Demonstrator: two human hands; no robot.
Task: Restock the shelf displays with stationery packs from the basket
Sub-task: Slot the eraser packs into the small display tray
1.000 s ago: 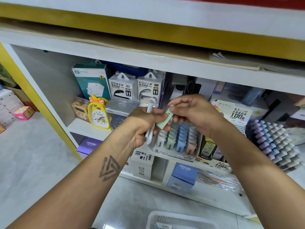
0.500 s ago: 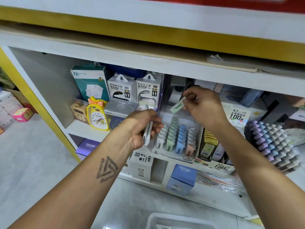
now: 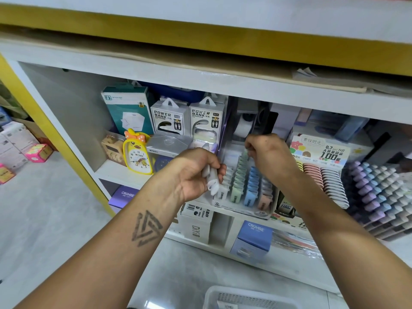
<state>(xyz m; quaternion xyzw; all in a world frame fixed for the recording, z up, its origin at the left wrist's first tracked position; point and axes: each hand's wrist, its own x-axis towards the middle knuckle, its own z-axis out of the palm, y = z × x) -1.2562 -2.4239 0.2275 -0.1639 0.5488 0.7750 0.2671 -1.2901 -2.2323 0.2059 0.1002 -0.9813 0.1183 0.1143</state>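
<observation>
While the left hand (image 3: 196, 172) holds to the same spot it had a second ago, just in front of the display tray's left edge, its fingers are curled round a few white packs (image 3: 211, 179) that hang down from the grip. It acts as the reserve, and nothing about it has changed.

The change lies further right. A second ago both hands met over the tray and the right one took a green pack from the left; half a second ago that pack was lifted clear above the rows. Now the right hand (image 3: 266, 152) has dropped to the back of the display tray (image 3: 243, 211), its fingertips pinching the green pack (image 3: 245, 152) at the rear end of the green row (image 3: 238, 181). The pack looks to be touching or nearly seated in that row; whether it is fully down cannot be told, since the fingers cover most of it.

For the task, one more pack is close to being shelved in its matching colour column, between the white and blue rows. The basket (image 3: 249, 297) sits at the bottom edge, below the shelf; what it holds is mostly out of frame.
</observation>
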